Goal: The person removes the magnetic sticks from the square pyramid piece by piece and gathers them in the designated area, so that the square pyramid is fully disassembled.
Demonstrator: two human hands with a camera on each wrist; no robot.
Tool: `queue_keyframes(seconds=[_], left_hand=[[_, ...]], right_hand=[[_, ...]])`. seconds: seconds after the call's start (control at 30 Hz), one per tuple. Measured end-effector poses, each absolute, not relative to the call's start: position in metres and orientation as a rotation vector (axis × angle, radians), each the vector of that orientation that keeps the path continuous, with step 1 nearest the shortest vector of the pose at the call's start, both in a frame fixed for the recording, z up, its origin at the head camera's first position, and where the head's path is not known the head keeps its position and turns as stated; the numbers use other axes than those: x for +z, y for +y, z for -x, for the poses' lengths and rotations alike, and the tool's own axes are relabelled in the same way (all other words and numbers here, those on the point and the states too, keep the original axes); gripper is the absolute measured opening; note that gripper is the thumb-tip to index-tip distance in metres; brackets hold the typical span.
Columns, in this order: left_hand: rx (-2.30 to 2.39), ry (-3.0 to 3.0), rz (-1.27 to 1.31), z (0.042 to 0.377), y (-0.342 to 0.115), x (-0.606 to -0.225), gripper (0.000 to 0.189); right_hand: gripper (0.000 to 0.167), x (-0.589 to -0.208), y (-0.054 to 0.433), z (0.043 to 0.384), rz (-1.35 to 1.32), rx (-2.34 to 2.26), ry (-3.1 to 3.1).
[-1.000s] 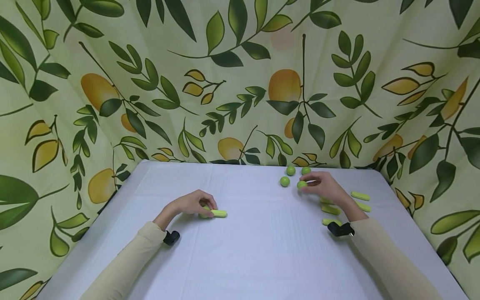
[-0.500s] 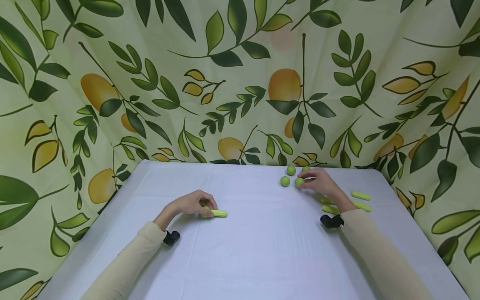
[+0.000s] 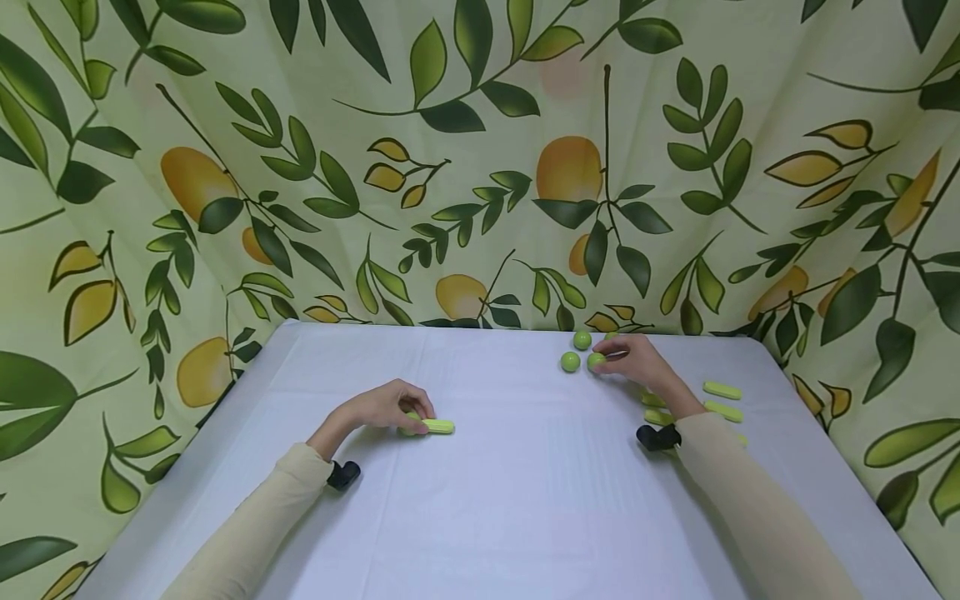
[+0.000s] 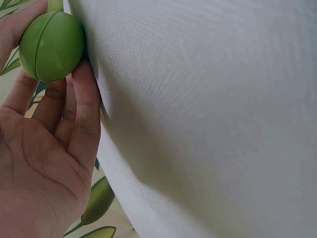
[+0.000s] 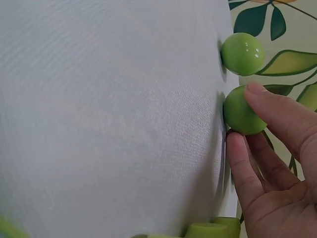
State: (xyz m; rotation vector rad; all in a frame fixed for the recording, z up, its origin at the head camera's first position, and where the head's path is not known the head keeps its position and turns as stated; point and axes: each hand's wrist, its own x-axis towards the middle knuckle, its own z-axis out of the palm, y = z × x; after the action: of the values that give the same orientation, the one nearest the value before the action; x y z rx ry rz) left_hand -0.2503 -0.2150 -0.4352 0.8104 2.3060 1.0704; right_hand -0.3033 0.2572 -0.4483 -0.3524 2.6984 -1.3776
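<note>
My left hand (image 3: 386, 406) holds a green ball (image 4: 52, 47) with a seam round it, low over the white table. A light-green ridged stick (image 3: 439, 427) lies right against that ball; I cannot tell whether the two are joined. Toward the back right, my right hand (image 3: 637, 363) pinches another green ball (image 5: 242, 111) between thumb and fingers, at the tabletop. Close by on its left sits a loose green ball (image 3: 570, 362), with a further ball (image 3: 582, 340) behind it. One more ball (image 3: 611, 336) is mostly covered by the right hand.
Several light-green sticks lie at the right, among them a far stick (image 3: 722, 390) and a nearer stick (image 3: 723, 411); the right forearm partly hides others. The white table (image 3: 495, 500) ends at the back before a leaf-patterned curtain (image 3: 480, 167).
My right hand has moved a little left and back, bringing its ball nearer the loose ball on its left. The left hand has stayed in place with its ball.
</note>
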Motion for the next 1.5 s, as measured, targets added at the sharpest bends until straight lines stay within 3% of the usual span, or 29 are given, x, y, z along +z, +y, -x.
queue_keyframes(seconds=[0.4, 0.73, 1.1, 1.5], left_hand=[[1.070, 2.299, -0.823, 0.251, -0.215, -0.435, 0.012], [1.077, 2.301, -0.819, 0.249, -0.215, -0.435, 0.014], [1.061, 2.300, -0.848, 0.251, -0.215, -0.437, 0.014], [1.071, 2.324, -0.879, 0.251, -0.221, -0.436, 0.034]], right_hand=[[0.037, -0.448, 0.255, 0.303, 0.371, -1.424, 2.683], [0.050, -0.446, 0.262, 0.298, 0.324, -1.437, 2.681], [0.042, -0.440, 0.275, 0.285, 0.379, -1.494, 2.716], [0.037, -0.437, 0.268, 0.274, 0.446, -1.531, 2.678]])
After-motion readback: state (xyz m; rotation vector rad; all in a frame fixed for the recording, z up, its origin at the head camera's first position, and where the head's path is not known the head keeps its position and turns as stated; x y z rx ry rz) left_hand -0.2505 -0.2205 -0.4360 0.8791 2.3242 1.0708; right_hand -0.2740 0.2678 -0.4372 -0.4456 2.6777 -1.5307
